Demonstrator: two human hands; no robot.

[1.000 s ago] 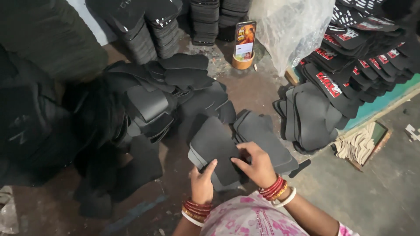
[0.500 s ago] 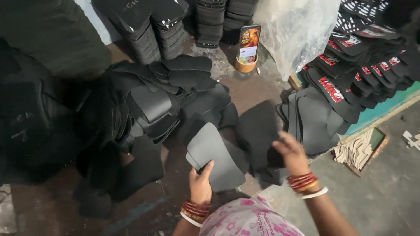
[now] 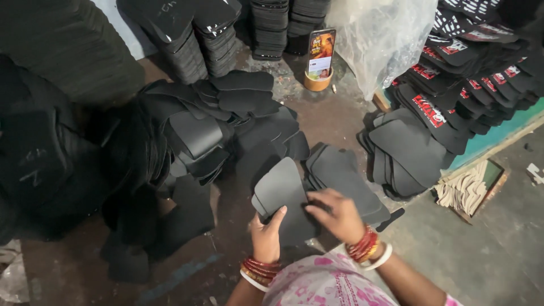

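black foam sheets (image 3: 281,195) | left hand (image 3: 266,235) clasps stack edge, fingers closed | right hand (image 3: 339,214) fingers curled on top sheet | best: peel one sheet, keep edges aligned

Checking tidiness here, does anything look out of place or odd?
Yes: a phone stands upright in a small round tan cup on the floor among stacks of flat black foam sheets. A loose heap sprawls unstacked.

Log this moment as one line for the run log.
left hand: holds dark sole stack | right hand: on stack top | beside: second sole pile
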